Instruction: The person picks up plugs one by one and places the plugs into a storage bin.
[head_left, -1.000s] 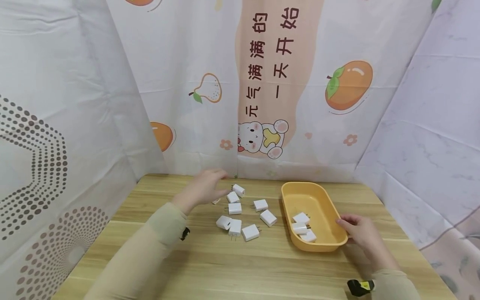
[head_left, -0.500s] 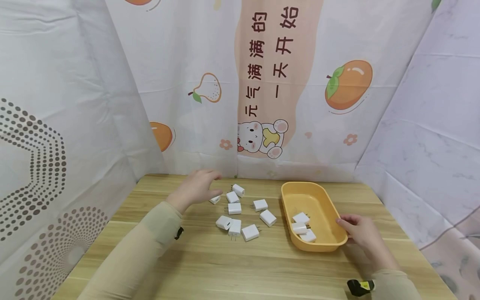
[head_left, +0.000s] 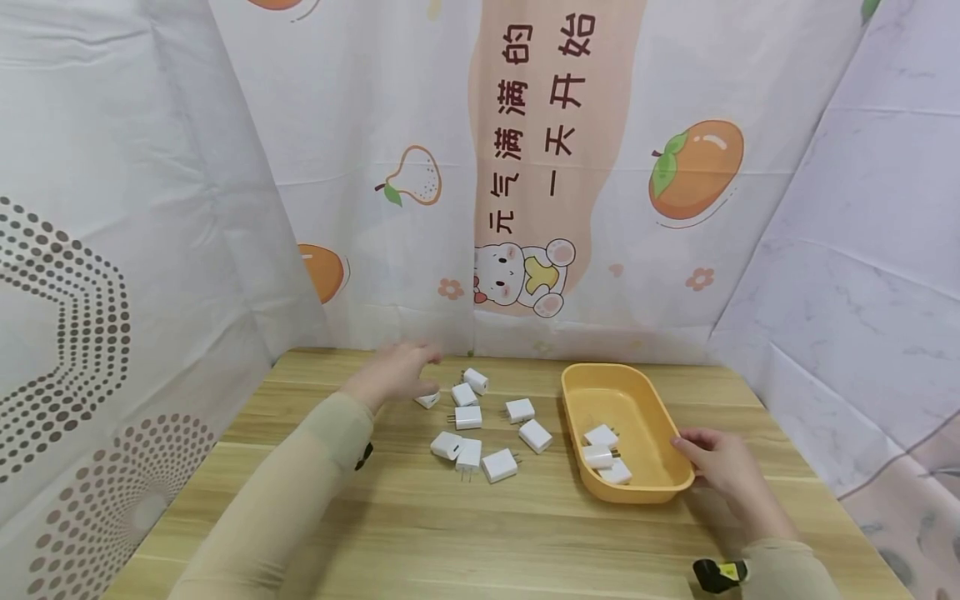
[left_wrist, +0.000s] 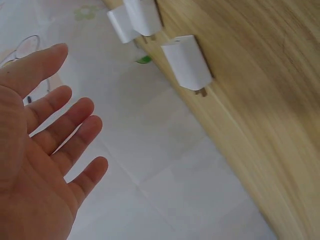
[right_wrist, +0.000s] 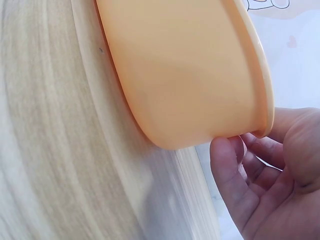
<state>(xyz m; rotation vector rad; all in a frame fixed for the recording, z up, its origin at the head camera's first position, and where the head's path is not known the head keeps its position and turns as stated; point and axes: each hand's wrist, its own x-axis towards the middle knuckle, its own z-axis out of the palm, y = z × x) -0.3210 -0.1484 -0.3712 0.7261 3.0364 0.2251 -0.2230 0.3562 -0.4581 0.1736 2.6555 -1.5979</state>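
Observation:
My left hand (head_left: 392, 373) is over the far left of the loose white charger plugs, with its fingers spread and holding nothing. Just below it sits one charger plug (head_left: 427, 401), partly covered by the hand. In the left wrist view the bare palm (left_wrist: 40, 170) faces the camera, apart from a white charger plug (left_wrist: 187, 62) with its prongs showing. My right hand (head_left: 726, 468) grips the near right rim of an orange-yellow plastic basin (head_left: 637, 392). The right wrist view has its thumb and fingers pinching the basin wall (right_wrist: 190, 75) at the corner.
Several more charger plugs (head_left: 501, 465) lie scattered on the wooden table (head_left: 465, 533) between the hands. Inside the basin, 3 white plugs (head_left: 597, 457) are bunched at the near left. A printed curtain (head_left: 360, 250) hangs behind the table's far edge.
My left hand has shifted left, away from the two farthest plugs, and dipped slightly over the leftmost plug. The right hand and the basin have stayed in place.

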